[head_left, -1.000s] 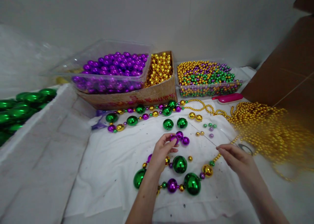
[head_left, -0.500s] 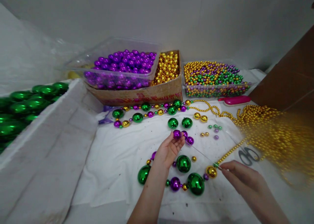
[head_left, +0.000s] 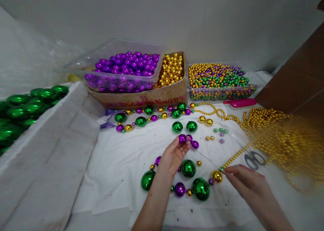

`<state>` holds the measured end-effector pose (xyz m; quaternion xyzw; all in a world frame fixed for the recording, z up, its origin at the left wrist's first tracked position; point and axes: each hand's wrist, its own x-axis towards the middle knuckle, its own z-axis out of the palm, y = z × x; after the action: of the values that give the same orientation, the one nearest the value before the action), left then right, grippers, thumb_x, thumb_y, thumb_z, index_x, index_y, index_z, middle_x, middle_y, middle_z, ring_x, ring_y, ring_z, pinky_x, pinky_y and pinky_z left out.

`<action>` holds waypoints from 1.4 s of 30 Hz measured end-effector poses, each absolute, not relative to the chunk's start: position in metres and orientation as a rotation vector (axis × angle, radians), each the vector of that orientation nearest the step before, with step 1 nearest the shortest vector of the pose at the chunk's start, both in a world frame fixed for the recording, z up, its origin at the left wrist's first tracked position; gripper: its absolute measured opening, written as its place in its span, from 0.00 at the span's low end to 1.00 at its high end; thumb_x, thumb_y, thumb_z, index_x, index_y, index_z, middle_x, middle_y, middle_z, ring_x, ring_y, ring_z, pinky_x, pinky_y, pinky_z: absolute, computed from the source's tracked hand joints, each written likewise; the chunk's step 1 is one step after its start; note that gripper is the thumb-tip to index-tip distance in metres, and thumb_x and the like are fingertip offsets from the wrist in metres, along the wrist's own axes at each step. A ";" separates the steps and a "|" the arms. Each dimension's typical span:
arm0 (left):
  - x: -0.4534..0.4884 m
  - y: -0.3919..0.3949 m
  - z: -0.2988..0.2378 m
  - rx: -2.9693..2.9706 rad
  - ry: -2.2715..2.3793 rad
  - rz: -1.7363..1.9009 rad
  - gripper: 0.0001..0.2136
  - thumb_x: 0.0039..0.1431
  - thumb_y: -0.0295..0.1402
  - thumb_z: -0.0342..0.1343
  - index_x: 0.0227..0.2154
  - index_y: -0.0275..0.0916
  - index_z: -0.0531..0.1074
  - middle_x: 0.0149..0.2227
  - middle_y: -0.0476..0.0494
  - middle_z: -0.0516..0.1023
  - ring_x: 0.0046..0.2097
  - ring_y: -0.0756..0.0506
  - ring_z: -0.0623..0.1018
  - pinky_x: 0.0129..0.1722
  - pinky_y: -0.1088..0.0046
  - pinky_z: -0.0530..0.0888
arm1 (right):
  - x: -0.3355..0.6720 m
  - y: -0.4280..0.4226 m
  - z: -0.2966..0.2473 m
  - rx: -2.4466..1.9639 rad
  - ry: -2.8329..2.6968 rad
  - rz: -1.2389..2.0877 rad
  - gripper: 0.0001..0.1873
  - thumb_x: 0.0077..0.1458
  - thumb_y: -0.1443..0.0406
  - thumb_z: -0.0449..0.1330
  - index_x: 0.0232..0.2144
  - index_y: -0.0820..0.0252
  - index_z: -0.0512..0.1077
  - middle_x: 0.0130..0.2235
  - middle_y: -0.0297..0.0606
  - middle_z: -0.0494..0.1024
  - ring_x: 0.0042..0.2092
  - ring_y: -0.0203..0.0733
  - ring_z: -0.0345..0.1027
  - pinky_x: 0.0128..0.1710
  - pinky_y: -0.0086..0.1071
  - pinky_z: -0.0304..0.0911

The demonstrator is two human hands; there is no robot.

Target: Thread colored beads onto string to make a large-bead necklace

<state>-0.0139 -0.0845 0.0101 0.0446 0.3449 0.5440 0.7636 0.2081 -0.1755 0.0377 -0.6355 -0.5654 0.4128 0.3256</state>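
My left hand (head_left: 173, 155) pinches a purple bead (head_left: 182, 138) between thumb and fingertips, just above the white cloth (head_left: 121, 163). Two more purple beads (head_left: 194, 144) lie right beside it. My right hand (head_left: 241, 178) is closed on a thin needle or wire (head_left: 209, 159) that runs up toward the purple bead. Its lower end meets a half-strung necklace (head_left: 192, 187) of big green, purple and gold beads curving on the cloth below both hands. A strand of small gold beads (head_left: 236, 155) leads away from the right hand's fingertips.
At the back stand a clear tub of purple beads (head_left: 121, 70), a cardboard box of gold beads (head_left: 170, 69) and a clear tray of mixed small beads (head_left: 217, 77). Green balls (head_left: 22, 106) fill a white box at left. A finished necklace (head_left: 152, 116), loose beads, scissors (head_left: 253, 158), a pink tool (head_left: 240, 103) and a gold strand heap (head_left: 283, 133) lie around.
My left hand lifted the purple bead and turned it toward the needle. My right hand dropped lower, closer to the gold bead at the necklace's end.
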 end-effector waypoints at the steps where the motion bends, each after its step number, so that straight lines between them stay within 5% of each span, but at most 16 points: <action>1: -0.014 -0.085 0.010 0.100 0.749 1.187 0.06 0.59 0.27 0.52 0.34 0.29 0.73 0.39 0.34 0.79 0.38 0.47 0.79 0.42 0.71 0.77 | 0.207 -0.177 0.038 -1.663 -1.459 1.079 0.12 0.49 0.55 0.60 0.29 0.56 0.78 0.29 0.36 0.80 0.28 0.43 0.71 0.18 0.25 0.61; 13: -0.010 -0.090 0.007 0.183 0.731 1.203 0.04 0.55 0.27 0.57 0.34 0.32 0.73 0.40 0.38 0.79 0.40 0.45 0.79 0.47 0.67 0.74 | 0.189 -0.184 0.043 -1.709 -1.267 1.069 0.15 0.52 0.53 0.58 0.29 0.57 0.76 0.27 0.34 0.77 0.26 0.39 0.66 0.21 0.26 0.59; 23: 0.001 -0.098 0.010 0.334 0.710 1.134 0.14 0.52 0.28 0.61 0.43 0.36 0.70 0.46 0.40 0.76 0.45 0.44 0.78 0.50 0.66 0.72 | 0.188 -0.182 0.028 -1.704 -1.148 1.095 0.18 0.49 0.50 0.59 0.31 0.59 0.76 0.21 0.32 0.70 0.21 0.36 0.59 0.17 0.26 0.53; 28: 0.004 -0.099 0.009 0.325 0.673 1.156 0.14 0.52 0.28 0.61 0.43 0.35 0.69 0.44 0.39 0.76 0.45 0.42 0.78 0.50 0.64 0.71 | 0.194 -0.183 0.027 -1.722 -1.254 1.010 0.16 0.50 0.52 0.59 0.31 0.57 0.77 0.23 0.33 0.73 0.22 0.36 0.63 0.18 0.25 0.58; 34: 0.003 -0.100 0.009 0.348 0.730 1.177 0.15 0.51 0.29 0.62 0.42 0.35 0.69 0.40 0.40 0.78 0.43 0.41 0.79 0.49 0.63 0.72 | 0.209 -0.176 0.025 -1.653 -1.577 0.769 0.12 0.48 0.56 0.62 0.33 0.55 0.79 0.35 0.37 0.82 0.37 0.48 0.76 0.35 0.30 0.71; 42: 0.008 -0.103 0.007 0.288 0.710 1.147 0.10 0.51 0.31 0.62 0.37 0.35 0.70 0.40 0.39 0.78 0.42 0.42 0.79 0.48 0.63 0.72 | 0.172 -0.170 0.046 -1.695 -1.214 0.811 0.12 0.53 0.56 0.58 0.29 0.58 0.74 0.23 0.33 0.75 0.23 0.37 0.67 0.21 0.26 0.63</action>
<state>0.0083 -0.1027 0.0072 0.1330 0.3275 0.5290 0.7715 0.1718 -0.1700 0.0455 -0.6815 -0.4882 0.3259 0.4370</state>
